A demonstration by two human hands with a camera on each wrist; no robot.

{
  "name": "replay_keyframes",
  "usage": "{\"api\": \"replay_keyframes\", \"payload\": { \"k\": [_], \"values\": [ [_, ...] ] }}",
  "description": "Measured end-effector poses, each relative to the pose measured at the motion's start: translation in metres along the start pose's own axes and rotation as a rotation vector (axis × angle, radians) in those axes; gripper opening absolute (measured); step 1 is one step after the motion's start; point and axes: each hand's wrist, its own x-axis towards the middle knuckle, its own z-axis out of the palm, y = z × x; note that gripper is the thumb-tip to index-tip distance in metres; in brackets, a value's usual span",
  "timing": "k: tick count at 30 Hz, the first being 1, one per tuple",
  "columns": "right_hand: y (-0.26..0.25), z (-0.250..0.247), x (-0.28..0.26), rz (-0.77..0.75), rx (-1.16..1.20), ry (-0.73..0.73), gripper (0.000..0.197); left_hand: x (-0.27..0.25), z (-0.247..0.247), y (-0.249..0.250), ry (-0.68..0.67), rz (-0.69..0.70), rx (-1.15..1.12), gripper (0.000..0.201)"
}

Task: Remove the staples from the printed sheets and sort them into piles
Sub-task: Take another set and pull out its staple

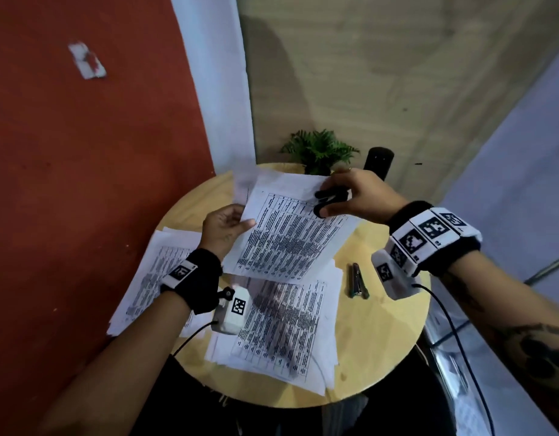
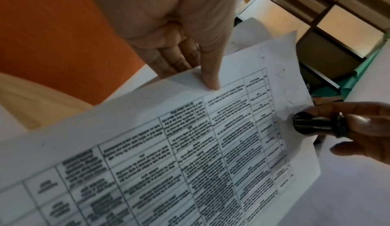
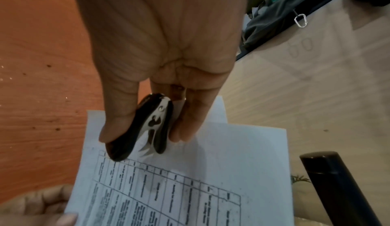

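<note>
A set of printed sheets (image 1: 290, 237) with a table of text is held up over the round table. My left hand (image 1: 240, 223) grips its left edge, thumb (image 2: 211, 79) on top and the other fingers underneath. My right hand (image 1: 325, 202) pinches a black staple remover (image 1: 330, 199) between thumb and fingers at the sheets' (image 3: 190, 179) far right corner. The remover's (image 3: 156, 121) metal claws point down at the paper near its top edge. No staple can be made out. The remover (image 2: 312, 124) lies over the sheets' (image 2: 190, 146) right margin.
Two piles of printed sheets lie on the wooden table (image 1: 382, 341): one at the left (image 1: 146, 278), one in the middle (image 1: 287, 328). A metal stapler (image 1: 357, 281) lies to the right. A small plant (image 1: 319, 149) and a black cylinder (image 1: 378, 162) stand at the back.
</note>
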Motion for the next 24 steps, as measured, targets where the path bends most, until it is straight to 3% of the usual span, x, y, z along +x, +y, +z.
{"api": "replay_keyframes", "payload": {
  "k": [5, 8, 10, 12, 15, 19, 21, 24],
  "values": [
    [-0.017, -0.018, -0.009, -0.051, -0.013, 0.019, 0.042, 0.000, -0.016, 0.015, 0.261, 0.072, 0.049, 0.046],
    [-0.027, -0.031, -0.014, -0.084, -0.012, 0.028, 0.042, 0.004, -0.020, 0.044, 0.154, 0.205, 0.174, 0.103],
    [-0.035, -0.039, -0.017, -0.090, -0.006, 0.047, 0.041, 0.006, -0.016, 0.071, 0.048, 0.239, 0.144, 0.123],
    [-0.041, -0.045, -0.020, -0.095, 0.013, 0.061, 0.039, 0.008, -0.010, 0.095, 0.036, 0.287, 0.114, 0.120],
    [-0.049, -0.056, -0.025, -0.102, 0.007, 0.074, 0.038, 0.010, -0.004, 0.123, 0.086, 0.399, 0.212, 0.099],
    [-0.057, -0.067, -0.033, -0.114, -0.018, 0.096, 0.039, 0.001, 0.000, 0.160, 0.152, 0.612, 0.640, 0.073],
    [-0.062, -0.072, -0.038, -0.133, -0.033, 0.102, 0.039, -0.002, 0.004, 0.176, 0.098, 0.575, 0.822, 0.059],
    [-0.069, -0.079, -0.044, -0.144, -0.036, 0.112, 0.039, 0.002, 0.004, 0.184, -0.080, 0.450, 0.819, 0.052]
  ]
}}
